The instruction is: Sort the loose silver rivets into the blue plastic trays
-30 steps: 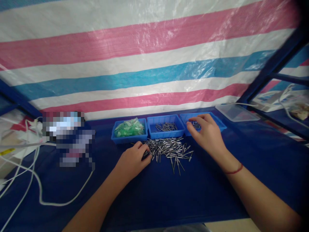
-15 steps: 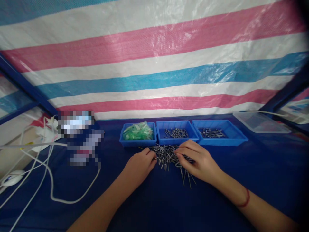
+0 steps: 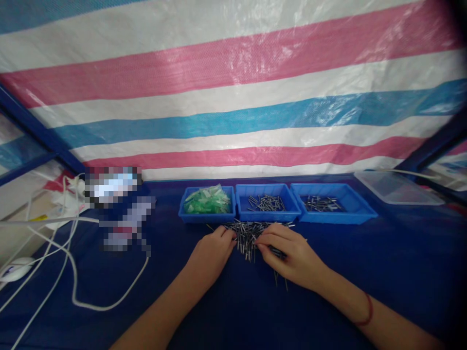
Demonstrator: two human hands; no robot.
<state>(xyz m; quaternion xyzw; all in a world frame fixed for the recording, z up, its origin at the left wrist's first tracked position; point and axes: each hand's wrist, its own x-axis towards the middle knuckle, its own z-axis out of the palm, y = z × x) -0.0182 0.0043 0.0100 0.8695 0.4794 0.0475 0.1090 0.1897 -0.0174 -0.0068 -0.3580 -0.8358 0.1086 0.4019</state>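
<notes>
Nearest: dark blue counter point(image 3: 233, 311), bare along this front stretch. On the right wrist, red cord point(image 3: 371, 310). Next, both hands, bare, at opposite sides of one heap. Right hand point(image 3: 292, 250): thumb and fingers drawn together in a pinch over the right part; cannot tell if gripping any pin. Left hand point(image 3: 213, 250): fingers curled at the left edge; likewise cannot tell if holding anything. Between the hands and partly hidden by the right one, on the counter: loose heap of rivet-like metal pins point(image 3: 246, 243), tangled, with a few stray ends jutting out below the right hand. Beyond the heap, in a row: left blue bin point(image 3: 207, 219), filled with green items in clear wrapping point(image 3: 207, 199); middle blue bin point(image 3: 270, 215), with a modest scatter of similar pins; right blue bin point(image 3: 333, 218), with another scatter toward its left end. Progress, by judgement: partway, with a portion in the middle and right bins and a good share left loose on the counter; exact counts unreadable. Farther right, near the back edge: clear plastic tray point(image 3: 397, 188). Farthest: striped sheet point(image 3: 233, 97) in pink, white and blue.
</notes>
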